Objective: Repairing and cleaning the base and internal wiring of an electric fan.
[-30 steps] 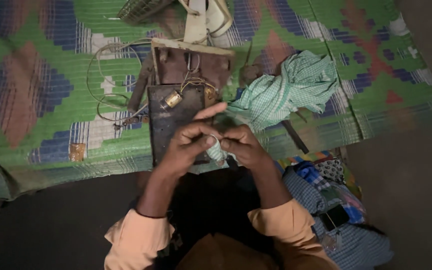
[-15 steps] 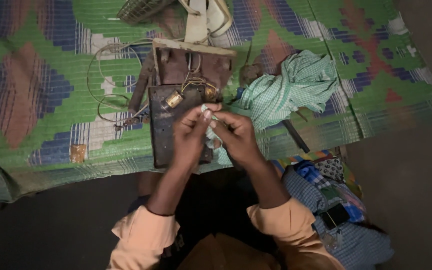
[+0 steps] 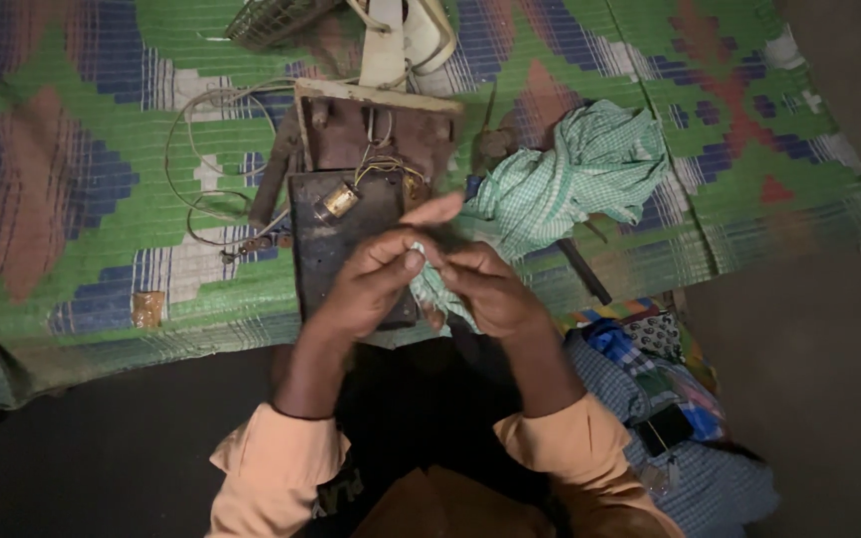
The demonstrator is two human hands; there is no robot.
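My left hand (image 3: 376, 279) and my right hand (image 3: 485, 289) meet over the near end of a dark metal box (image 3: 336, 244) with a small brass part and thin wires on it. Between the fingertips of both hands I pinch a small pale scrap of checked cloth (image 3: 437, 291); its shape is partly hidden by my fingers. A rusty brown open casing (image 3: 371, 134) lies just beyond the box. A crumpled green checked cloth (image 3: 570, 179) rests to the right of my hands.
Everything lies on a woven green, blue and brown mat (image 3: 72, 179). White wire loops (image 3: 206, 149) trail left of the box. A white fan part (image 3: 391, 35) and a wire grille (image 3: 271, 18) sit at the top. Folded patterned cloths (image 3: 650, 369) lie by my right arm.
Both hands have lifted slightly and shifted over the box, the fingers reworking their pinch on the small scrap. Nothing else has moved.
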